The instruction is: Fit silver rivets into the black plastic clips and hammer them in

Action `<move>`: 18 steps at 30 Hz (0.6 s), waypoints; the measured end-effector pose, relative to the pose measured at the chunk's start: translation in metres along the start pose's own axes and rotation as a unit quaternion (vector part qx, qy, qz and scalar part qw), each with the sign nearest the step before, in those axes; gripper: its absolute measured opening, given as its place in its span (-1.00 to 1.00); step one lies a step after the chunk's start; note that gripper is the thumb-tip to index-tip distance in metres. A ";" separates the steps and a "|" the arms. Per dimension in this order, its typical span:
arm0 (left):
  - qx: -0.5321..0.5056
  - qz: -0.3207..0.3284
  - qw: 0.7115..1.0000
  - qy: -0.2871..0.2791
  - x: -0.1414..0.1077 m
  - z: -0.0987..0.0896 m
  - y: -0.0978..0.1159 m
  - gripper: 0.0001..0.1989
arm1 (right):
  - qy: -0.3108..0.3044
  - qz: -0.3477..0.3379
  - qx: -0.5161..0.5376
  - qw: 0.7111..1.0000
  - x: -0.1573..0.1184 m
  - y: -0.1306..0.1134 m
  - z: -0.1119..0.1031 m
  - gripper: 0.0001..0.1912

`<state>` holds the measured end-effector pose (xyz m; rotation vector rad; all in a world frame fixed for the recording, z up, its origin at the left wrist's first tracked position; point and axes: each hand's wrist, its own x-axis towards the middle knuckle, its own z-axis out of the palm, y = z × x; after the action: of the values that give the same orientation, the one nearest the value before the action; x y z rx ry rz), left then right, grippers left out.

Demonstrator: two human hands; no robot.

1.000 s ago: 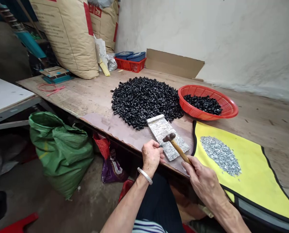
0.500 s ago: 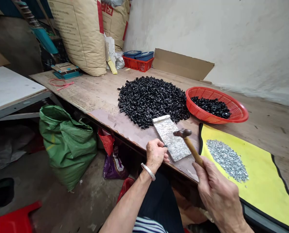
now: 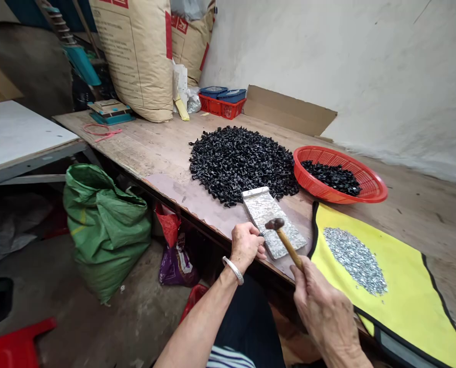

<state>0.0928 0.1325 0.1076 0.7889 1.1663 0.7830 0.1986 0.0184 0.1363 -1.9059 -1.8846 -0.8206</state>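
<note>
My left hand (image 3: 247, 242), with a silver bangle at the wrist, pinches a small black clip (image 3: 262, 234) at the left edge of a worn metal slab (image 3: 276, 225). In my right hand (image 3: 323, 301) is a hammer (image 3: 289, 248), gripped by its wooden handle. Its dark head is raised over the slab, close to the clip. Behind the slab lies a large heap of black clips (image 3: 243, 163). To the right, a yellow cloth (image 3: 407, 301) with black edging carries a pile of small shiny metal pieces (image 3: 356, 260).
A red plastic basket (image 3: 379, 186) holds more black clips (image 3: 333, 176). Large paper sacks (image 3: 136, 61), a red crate (image 3: 222, 106) and a cardboard strip (image 3: 289, 110) stand at the back. A green woven sack (image 3: 105, 230) is on the floor left of the table.
The hammer and my right hand have shifted left and slightly down, bringing the head nearer the clip. My left hand keeps its pinch at the slab's edge. The view has shifted slightly.
</note>
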 end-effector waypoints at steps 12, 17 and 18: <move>0.015 0.005 1.000 -0.003 -0.001 -0.001 0.000 -0.80 | -0.074 0.036 -0.048 0.995 -0.007 -0.013 0.004 -0.76; 0.018 0.000 1.000 -0.007 -0.001 -0.001 -0.001 -0.81 | 0.011 0.084 0.006 0.996 -0.002 -0.009 -0.005 -0.72; 0.018 -0.001 1.000 -0.006 -0.001 0.000 -0.001 -0.81 | 0.025 0.087 0.005 0.996 -0.002 -0.010 -0.005 -0.71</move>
<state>0.0922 0.1314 0.1075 0.8211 1.1731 0.7561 0.1883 0.0146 0.1373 -1.9910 -1.6638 -0.7940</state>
